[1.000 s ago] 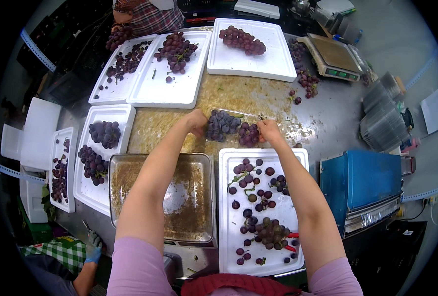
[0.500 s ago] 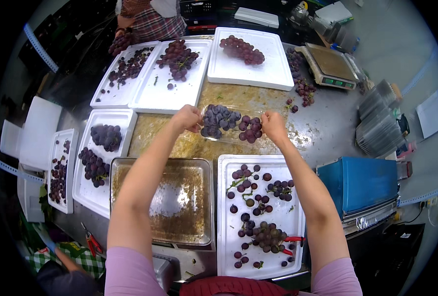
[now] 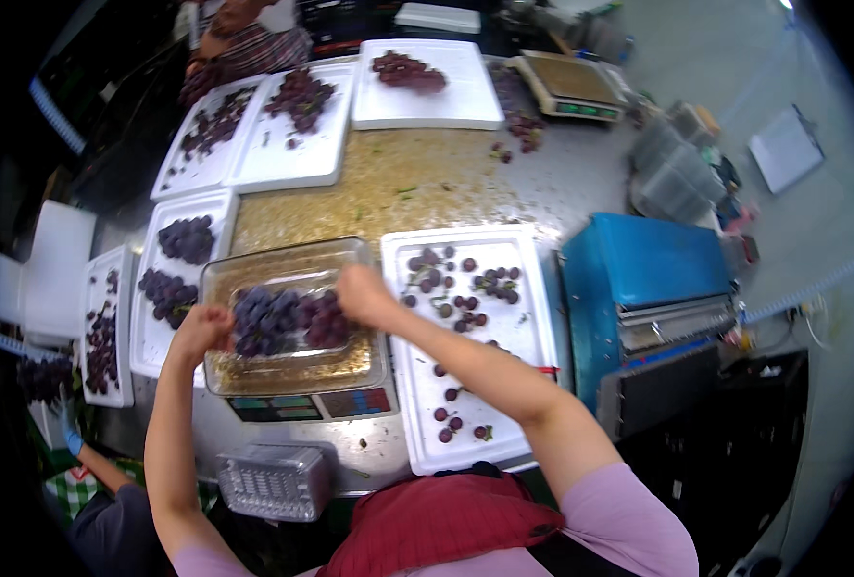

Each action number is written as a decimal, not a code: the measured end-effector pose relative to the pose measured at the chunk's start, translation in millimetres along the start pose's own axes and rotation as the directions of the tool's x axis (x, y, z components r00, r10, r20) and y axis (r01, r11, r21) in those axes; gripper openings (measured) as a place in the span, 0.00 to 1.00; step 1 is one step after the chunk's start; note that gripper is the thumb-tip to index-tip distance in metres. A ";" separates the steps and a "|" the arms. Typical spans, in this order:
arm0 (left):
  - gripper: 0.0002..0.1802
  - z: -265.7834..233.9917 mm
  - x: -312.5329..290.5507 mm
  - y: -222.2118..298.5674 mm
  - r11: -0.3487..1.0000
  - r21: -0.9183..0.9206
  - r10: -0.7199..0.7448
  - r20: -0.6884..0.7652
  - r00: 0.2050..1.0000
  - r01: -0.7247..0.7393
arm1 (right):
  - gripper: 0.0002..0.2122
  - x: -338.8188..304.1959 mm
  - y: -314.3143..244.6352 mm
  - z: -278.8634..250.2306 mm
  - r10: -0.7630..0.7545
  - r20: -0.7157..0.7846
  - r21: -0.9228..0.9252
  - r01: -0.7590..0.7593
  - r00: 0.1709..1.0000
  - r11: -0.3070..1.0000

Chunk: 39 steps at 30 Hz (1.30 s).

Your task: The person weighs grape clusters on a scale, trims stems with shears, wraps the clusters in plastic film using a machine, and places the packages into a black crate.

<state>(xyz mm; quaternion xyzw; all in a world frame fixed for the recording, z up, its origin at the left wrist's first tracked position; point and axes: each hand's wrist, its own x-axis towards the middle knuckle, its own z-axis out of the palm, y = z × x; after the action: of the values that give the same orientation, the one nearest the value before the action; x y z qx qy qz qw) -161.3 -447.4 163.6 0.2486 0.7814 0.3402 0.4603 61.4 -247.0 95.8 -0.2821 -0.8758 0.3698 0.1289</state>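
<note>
A clear plastic tray (image 3: 297,288) is over the metal pan (image 3: 355,371) of the near weighing scale. In it lie a dark blue-purple bunch of grapes (image 3: 265,322) and a smaller, redder bunch (image 3: 324,318). My left hand (image 3: 204,332) has its fingers closed on the tray's left end. At the other end my right hand (image 3: 365,296) grips it, somewhat blurred, its fingertips partly hidden. Whether the tray touches the pan I cannot tell. Right of the scale, a white foam tray (image 3: 518,404) carries loose grapes and small clusters, partly behind my right forearm.
More foam trays with grapes, such as the back one (image 3: 475,106), line the far and left sides. A blue-topped machine (image 3: 653,260) stands right; another scale (image 3: 571,82) is behind. Stacked clear containers (image 3: 273,481) sit near me. Two other people work at far left and lower left.
Both hands have brought the plastic tray of grapes from the middle of the table toward me and left, over the scale pan. The view has shifted.
</note>
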 end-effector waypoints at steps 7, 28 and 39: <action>0.16 -1.8 -11.5 -76.3 0.976 -0.216 -0.060 -0.100 0.993 0.037 | 0.15 -38.7 -15.5 34.5 0.090 -0.161 0.111 -0.072 0.983 0.991; 0.25 86.2 -195.6 -129.9 0.841 -0.258 0.235 -0.618 0.750 -0.476 | 0.10 -284.6 98.4 -100.5 0.107 -0.237 -0.208 -0.158 0.966 0.965; 0.18 121.2 -195.9 -118.4 0.806 -0.384 0.216 -0.517 0.828 -0.451 | 0.07 -270.7 101.7 -94.1 0.093 -0.147 -0.445 -0.150 0.985 0.883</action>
<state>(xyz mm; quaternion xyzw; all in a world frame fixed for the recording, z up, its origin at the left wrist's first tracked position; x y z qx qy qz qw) 26.1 -624.5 139.6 0.1753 0.6952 0.6525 0.2455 361.5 -294.8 83.2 -0.3806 -0.9091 0.1444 0.0888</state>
